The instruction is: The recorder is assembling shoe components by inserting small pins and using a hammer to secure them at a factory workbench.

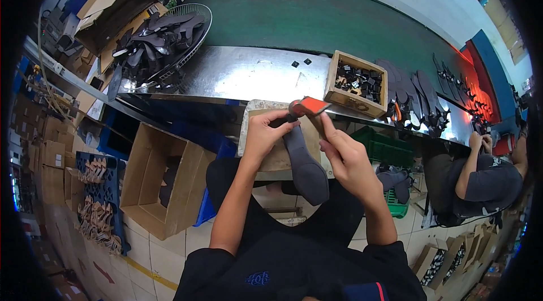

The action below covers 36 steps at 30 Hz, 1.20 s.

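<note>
We grip a grey shoe sole (305,165) between both hands: our left hand (264,134) clasps its upper end, while our right hand (346,157) closes around an orange-headed hammer (308,107) just above it. Beyond our right hand stands a wooden box (357,85) of small dark parts.

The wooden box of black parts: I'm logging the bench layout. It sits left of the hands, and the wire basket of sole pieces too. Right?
Not quite. The head view shows the wooden box on the bench to the right of the hands, beyond the right hand. The wire basket of sole pieces is indeed on the left, beyond the left hand.
</note>
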### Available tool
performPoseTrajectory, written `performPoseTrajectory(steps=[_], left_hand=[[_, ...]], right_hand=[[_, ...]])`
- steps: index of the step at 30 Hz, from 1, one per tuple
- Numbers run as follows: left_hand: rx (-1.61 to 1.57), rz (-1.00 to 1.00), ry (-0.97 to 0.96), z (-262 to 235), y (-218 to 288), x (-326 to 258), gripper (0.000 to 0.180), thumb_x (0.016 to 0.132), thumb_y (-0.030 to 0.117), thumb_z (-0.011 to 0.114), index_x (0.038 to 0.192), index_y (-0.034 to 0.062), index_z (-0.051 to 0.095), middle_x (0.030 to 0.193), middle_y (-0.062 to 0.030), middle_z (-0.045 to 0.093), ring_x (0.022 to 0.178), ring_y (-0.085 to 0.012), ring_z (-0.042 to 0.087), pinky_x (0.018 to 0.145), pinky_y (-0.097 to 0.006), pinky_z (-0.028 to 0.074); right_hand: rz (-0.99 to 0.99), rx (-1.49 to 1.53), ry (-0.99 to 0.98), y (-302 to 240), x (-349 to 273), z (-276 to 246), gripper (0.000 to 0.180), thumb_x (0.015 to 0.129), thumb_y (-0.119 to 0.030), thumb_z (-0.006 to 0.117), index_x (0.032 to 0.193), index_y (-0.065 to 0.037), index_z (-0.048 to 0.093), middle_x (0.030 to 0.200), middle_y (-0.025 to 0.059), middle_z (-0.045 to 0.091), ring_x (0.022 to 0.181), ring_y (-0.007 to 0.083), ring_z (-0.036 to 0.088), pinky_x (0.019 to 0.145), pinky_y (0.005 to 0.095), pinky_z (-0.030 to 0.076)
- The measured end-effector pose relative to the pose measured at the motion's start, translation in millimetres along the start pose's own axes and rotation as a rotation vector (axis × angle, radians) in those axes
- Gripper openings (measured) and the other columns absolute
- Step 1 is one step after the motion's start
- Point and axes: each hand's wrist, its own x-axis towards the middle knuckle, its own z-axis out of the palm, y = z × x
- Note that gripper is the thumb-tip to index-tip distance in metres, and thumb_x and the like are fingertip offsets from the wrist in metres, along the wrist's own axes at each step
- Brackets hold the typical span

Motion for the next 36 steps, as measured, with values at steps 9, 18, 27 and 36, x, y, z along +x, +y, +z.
performPoseTrajectory(steps=[9,18,27,36], left_hand=[[-0.017,0.016,-0.022,-2.3,-1.4,-3.0,0.024,0.082,0.005,0.077,0.105,-0.0010,0.075,0.087,-0.0032,0.074,0.078,-0.0071,0.064,0.072,-0.023,0.052],[0.416,0.140,-0.048,-5.2,-8.5,-10.3,0.093,0.077,0.027,0.085,0.151,-0.0010,0.035,0.119,-0.0136,0.071,0.113,-0.0346,0.065,0.099,-0.040,0.049],[0.845,0.157,-0.083,-3.2,-3.4,-11.9,0.104,0.077,0.045,0.080,0.155,0.0019,0.026,0.154,-0.0226,0.039,0.139,-0.0392,0.042,0.121,-0.046,0.025],[0.905,0.174,-0.211,-11.1,-9.5,-14.3,0.082,0.082,0.048,0.074,0.150,0.0124,0.044,0.156,-0.0113,0.041,0.149,-0.0347,0.027,0.122,-0.051,0.015]], right_hand=[[-0.051,0.018,0.015,2.7,-9.8,6.1,0.063,0.094,0.001,0.059,0.153,-0.010,0.039,0.083,0.0179,0.054,0.070,0.0325,0.056,0.068,0.0366,0.049],[-0.045,-0.120,-0.073,-21.0,-1.3,-23.6,0.059,0.091,0.002,0.063,0.147,-0.007,0.047,0.088,0.0177,0.061,0.076,0.0350,0.063,0.070,0.0398,0.052],[-0.130,-0.134,-0.054,22.3,-1.7,1.0,0.063,0.089,0.002,0.061,0.149,-0.006,0.044,0.081,0.0192,0.057,0.067,0.0349,0.060,0.063,0.0426,0.050],[-0.191,-0.087,0.056,26.5,-3.0,-5.3,0.054,0.086,0.010,0.060,0.139,0.003,0.051,0.080,0.0166,0.057,0.070,0.0307,0.060,0.069,0.0390,0.052]])
